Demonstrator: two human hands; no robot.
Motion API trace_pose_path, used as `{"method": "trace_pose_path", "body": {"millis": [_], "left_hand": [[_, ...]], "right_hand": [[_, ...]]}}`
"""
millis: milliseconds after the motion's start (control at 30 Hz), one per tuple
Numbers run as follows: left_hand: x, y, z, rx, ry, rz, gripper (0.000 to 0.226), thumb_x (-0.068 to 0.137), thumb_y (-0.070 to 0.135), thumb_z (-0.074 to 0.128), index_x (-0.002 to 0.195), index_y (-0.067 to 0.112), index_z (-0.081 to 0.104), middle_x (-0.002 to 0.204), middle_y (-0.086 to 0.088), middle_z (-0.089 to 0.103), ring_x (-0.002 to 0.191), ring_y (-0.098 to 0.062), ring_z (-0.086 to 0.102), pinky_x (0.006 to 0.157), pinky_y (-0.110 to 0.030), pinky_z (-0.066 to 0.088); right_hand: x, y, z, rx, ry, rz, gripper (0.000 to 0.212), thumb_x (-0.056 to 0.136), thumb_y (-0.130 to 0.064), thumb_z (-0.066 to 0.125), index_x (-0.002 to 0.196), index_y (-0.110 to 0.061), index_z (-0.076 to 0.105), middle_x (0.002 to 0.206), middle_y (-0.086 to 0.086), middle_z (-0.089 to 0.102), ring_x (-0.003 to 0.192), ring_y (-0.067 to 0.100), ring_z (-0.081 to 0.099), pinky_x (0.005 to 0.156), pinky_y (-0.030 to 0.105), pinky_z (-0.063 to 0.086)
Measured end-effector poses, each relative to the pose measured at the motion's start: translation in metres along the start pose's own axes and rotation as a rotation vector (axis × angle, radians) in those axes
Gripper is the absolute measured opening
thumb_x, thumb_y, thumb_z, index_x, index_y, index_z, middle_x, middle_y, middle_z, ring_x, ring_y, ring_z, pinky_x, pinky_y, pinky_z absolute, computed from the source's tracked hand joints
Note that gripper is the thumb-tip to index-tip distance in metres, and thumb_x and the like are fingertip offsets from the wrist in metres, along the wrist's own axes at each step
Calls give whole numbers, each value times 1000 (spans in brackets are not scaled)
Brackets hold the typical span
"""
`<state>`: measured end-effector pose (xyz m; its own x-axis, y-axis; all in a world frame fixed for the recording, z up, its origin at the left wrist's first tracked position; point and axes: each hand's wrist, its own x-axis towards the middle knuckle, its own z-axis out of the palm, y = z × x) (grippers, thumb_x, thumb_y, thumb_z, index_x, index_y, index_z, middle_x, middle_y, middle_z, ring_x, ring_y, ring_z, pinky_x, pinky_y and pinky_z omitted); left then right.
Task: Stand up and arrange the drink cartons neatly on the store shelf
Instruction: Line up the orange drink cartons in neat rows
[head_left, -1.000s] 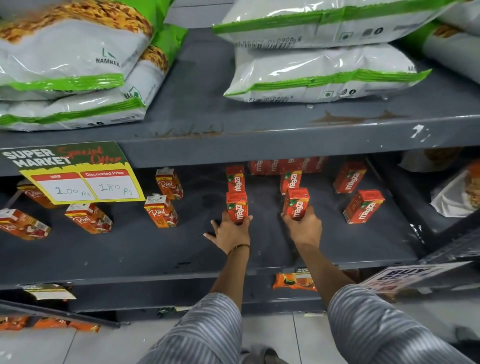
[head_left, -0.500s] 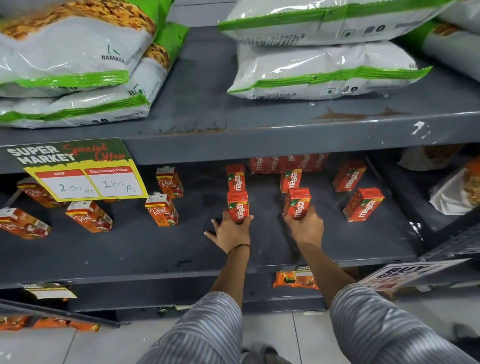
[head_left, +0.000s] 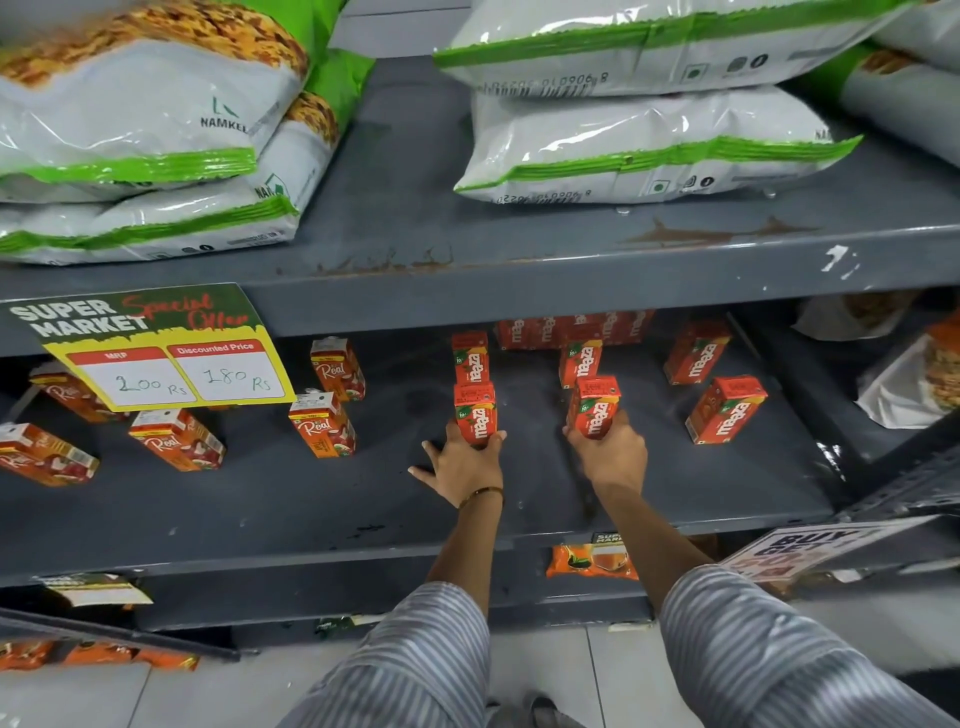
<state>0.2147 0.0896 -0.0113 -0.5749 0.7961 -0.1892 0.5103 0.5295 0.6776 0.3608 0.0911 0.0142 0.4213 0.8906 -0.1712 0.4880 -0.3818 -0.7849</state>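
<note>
Each hand held a carton: left (head_left: 464, 464) on one (head_left: 475, 414), right (head_left: 613, 451) on another (head_left: 594, 407). Light, stiff, likely tippy; best gripped low across the sides.

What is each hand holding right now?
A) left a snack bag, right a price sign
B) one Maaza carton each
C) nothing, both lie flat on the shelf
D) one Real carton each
B: the left hand grips one upright Maaza carton and the right hand grips another.
</note>
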Motion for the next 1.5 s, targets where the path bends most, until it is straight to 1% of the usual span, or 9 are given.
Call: {"method": "trace_pose_path", "body": {"millis": [233, 467, 633, 900, 1100, 1200, 1300, 1400, 1500], "left_hand": [[1, 1, 1, -21, 0, -4, 63, 75, 45, 69, 126, 16, 48, 127, -11, 61, 142, -34, 24, 113, -63, 0], [0, -3, 2, -62, 9, 5, 53, 73, 43, 71, 116, 15, 55, 119, -8, 66, 143, -31, 22, 114, -61, -2], [3, -6, 5, -48, 6, 7, 50, 76, 42, 69, 116, 14, 55, 118, -10, 68, 143, -31, 21, 114, -61, -2], [1, -4, 3, -27, 9, 6, 49, 77, 42, 68, 115, 14, 56, 119, -11, 66, 142, -32, 22, 114, -60, -1], [1, -5, 3, -13, -4, 10, 55, 76, 43, 69, 120, 14, 53, 122, -11, 65, 143, -32, 22, 114, -61, -1], [-2, -9, 1, 23, -24, 74, 73, 75, 44, 69, 135, 15, 39, 133, -12, 57, 143, -32, 19, 114, -60, 0], [-5, -23, -4, 151, -35, 199, 87, 81, 50, 59, 145, 10, 18, 150, -13, 35, 145, -31, 14, 116, -56, 0], [-3, -43, -8, 348, -58, 309, 86, 87, 60, 39, 146, 6, 7, 158, -14, 13, 146, -29, 6, 117, -52, -1], [-2, -51, -9, 441, -83, 363, 81, 90, 60, 29, 146, 6, 7, 158, -16, 7, 146, -31, 2, 119, -51, -1]], "right_hand": [[1, -1, 1, -40, -6, -2, 57, 75, -39, 73, 118, -8, 52, 115, 15, 67, 105, 34, 64, 89, 40, 51], [0, 2, 1, 1, -38, 8, 61, 74, -38, 75, 121, -9, 49, 118, 15, 65, 108, 35, 62, 90, 40, 49], [3, 5, 2, 10, -32, 5, 59, 75, -37, 74, 120, -8, 50, 119, 15, 65, 109, 34, 62, 90, 40, 49], [5, 8, 7, 2, -19, 4, 60, 75, -39, 73, 122, -9, 49, 121, 14, 64, 110, 34, 62, 91, 42, 50], [7, 10, 5, 7, -35, -13, 61, 75, -36, 74, 123, -8, 48, 122, 14, 63, 111, 34, 61, 92, 41, 49], [6, 18, 1, 37, -70, -40, 62, 76, -31, 74, 126, -10, 47, 125, 13, 62, 115, 33, 59, 97, 43, 47], [2, 35, -9, -15, -54, -108, 54, 82, -31, 67, 128, -12, 47, 126, 13, 60, 117, 31, 56, 99, 42, 44], [-2, 57, -22, -121, 37, -185, 46, 88, -31, 59, 126, -7, 50, 124, 18, 58, 119, 33, 51, 98, 41, 43], [-2, 79, -34, -198, 149, -238, 36, 91, -25, 54, 117, -1, 56, 116, 21, 62, 112, 37, 52, 96, 44, 44]]}}
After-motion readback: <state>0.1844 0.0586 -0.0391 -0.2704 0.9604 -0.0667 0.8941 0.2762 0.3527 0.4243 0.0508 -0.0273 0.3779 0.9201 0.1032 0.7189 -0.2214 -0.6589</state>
